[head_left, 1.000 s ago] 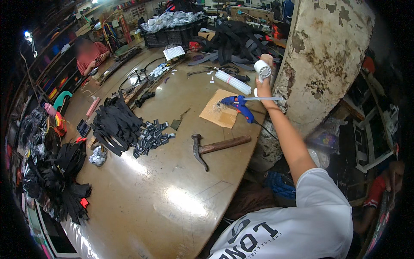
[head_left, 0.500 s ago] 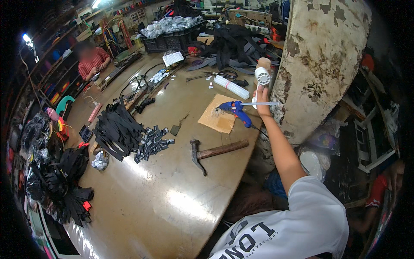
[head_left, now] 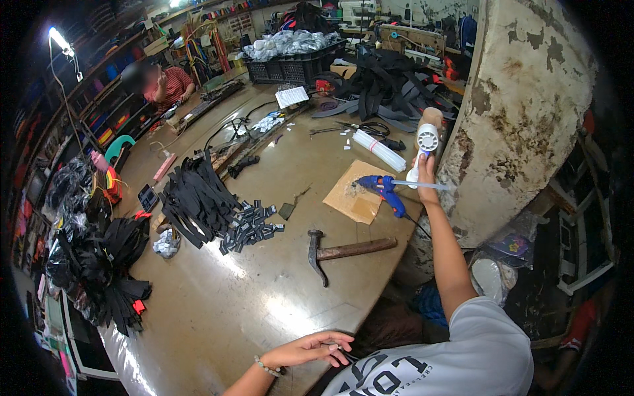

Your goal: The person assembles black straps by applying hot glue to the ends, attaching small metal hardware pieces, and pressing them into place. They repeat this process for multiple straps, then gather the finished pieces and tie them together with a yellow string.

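Note:
My right hand [head_left: 426, 173] grips a small white handheld fan [head_left: 428, 138] by its handle, beside a roll of brown tape at the table's right edge. Below it a blue glue gun [head_left: 386, 191] lies on a piece of cardboard [head_left: 350, 206], a clear glue stick reaching out of its back. My left hand [head_left: 310, 350], a beaded bracelet at the wrist, hovers by the near table edge in front of my shirt. Its fingers are apart and loosely bent, and no object shows in them. The hammer [head_left: 353, 249] with a wooden handle lies between the two hands.
Black straps [head_left: 198, 198] lie beside a pile of small black buckles [head_left: 251, 226]. A bundle of clear glue sticks [head_left: 380, 150] rests behind the cardboard. Farther back stand a black crate [head_left: 290, 69] and heaped black webbing [head_left: 389, 82]. Another person [head_left: 172, 86] sits at the far left.
My left hand has come into view at the lower edge. The right hand still holds the fan. The whole view has shifted, and the other person has raised a hand.

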Demonstrator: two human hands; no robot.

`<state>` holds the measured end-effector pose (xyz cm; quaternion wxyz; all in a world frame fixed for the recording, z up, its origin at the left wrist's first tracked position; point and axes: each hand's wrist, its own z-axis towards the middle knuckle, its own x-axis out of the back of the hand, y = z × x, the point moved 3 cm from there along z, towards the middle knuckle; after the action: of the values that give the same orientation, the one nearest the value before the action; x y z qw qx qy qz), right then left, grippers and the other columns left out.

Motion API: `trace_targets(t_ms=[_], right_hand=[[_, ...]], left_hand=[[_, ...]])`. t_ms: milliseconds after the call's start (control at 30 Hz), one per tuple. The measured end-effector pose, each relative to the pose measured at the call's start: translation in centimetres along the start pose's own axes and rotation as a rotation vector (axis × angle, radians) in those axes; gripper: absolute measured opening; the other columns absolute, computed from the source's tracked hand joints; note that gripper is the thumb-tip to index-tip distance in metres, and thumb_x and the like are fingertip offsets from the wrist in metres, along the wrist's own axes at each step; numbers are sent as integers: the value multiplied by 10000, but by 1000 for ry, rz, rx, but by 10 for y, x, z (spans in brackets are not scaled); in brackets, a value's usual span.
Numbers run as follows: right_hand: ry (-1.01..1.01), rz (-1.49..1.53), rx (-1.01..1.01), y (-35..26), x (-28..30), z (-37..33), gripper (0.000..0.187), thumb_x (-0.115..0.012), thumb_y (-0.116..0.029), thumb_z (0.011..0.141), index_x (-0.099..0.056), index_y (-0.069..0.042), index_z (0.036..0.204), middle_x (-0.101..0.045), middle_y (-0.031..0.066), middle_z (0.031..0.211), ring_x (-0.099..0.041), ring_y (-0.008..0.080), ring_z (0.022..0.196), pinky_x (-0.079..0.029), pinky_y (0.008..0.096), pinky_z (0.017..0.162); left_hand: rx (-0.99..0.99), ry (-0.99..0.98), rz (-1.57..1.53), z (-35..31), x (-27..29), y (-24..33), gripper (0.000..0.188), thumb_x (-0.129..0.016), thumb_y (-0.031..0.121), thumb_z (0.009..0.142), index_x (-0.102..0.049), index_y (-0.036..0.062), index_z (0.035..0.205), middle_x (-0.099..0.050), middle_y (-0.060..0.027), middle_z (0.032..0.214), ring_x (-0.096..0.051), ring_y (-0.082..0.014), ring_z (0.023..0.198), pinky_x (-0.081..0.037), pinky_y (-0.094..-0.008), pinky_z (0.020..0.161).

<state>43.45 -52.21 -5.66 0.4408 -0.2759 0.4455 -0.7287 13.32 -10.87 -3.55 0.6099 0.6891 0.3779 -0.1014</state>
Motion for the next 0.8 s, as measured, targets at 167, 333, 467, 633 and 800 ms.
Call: trace_targets(t_ms=[167,333,467,633,800], right_hand=[[-11,17,0,-1,-2,-1,459,-378,-500,1032,-434,-60,1148,-501,69,948,-499,175,866,-421,327,807],[-15,30,-11,2,-1,1,463,-375,-500,1033,-442,-54,1141,-521,73,951,-518,170,877,-430,334,798],[-15,-23,6,3,-1,1,469,-372,-496,1035,-461,-46,1130,-557,82,972,-541,178,884,-441,339,811],[-11,35,-25,3,-3,1,471,-376,-486,1036,-467,-35,1136,-590,89,1015,-570,190,929,-450,347,840],[-16,25,5,-2,-4,-1,415,-367,-456,1047,-462,-71,1170,-554,42,1003,-547,125,898,-464,297,822]], left_hand=[[18,15,41,1,-3,6,455,-441,218,1043,-371,6,1439,-490,-150,1305,-586,-260,1152,-495,-375,983],[28,31,25,0,-3,4,448,-440,216,1043,-376,4,1433,-489,-151,1304,-587,-264,1151,-495,-375,978],[21,31,19,1,-4,7,442,-435,209,1044,-378,2,1431,-494,-149,1297,-588,-269,1149,-496,-373,974],[61,67,-39,2,-2,7,429,-404,203,1054,-371,1,1430,-507,-148,1274,-595,-270,1137,-503,-371,967],[31,79,-182,3,0,5,428,-387,214,1060,-364,1,1430,-517,-150,1255,-605,-267,1117,-511,-372,963]])
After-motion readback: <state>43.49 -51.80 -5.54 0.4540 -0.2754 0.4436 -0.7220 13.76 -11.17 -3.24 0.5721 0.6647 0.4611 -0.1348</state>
